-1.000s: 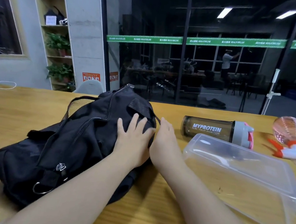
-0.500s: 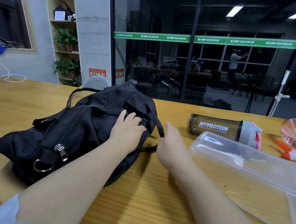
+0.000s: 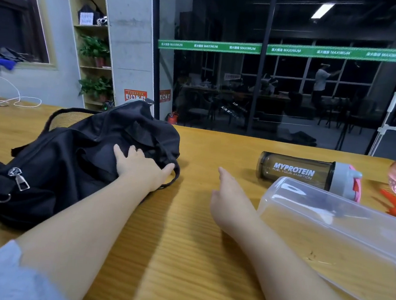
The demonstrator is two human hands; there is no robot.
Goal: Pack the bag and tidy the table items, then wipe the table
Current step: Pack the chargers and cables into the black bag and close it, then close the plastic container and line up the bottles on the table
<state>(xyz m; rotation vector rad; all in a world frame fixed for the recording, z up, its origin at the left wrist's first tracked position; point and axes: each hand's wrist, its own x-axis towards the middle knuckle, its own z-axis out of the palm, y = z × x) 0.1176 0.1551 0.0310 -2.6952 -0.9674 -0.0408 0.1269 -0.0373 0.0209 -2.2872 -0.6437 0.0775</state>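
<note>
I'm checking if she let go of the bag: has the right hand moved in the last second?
Yes. The right hand has come off the black bag and shifted right, toward the shaker bottle, which lies as before.

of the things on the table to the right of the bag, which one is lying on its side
The shaker bottle, dark with MYPROTEIN lettering. It lies flat, grey lid pointing right, just behind the clear container, which sits flat on its base.
</note>
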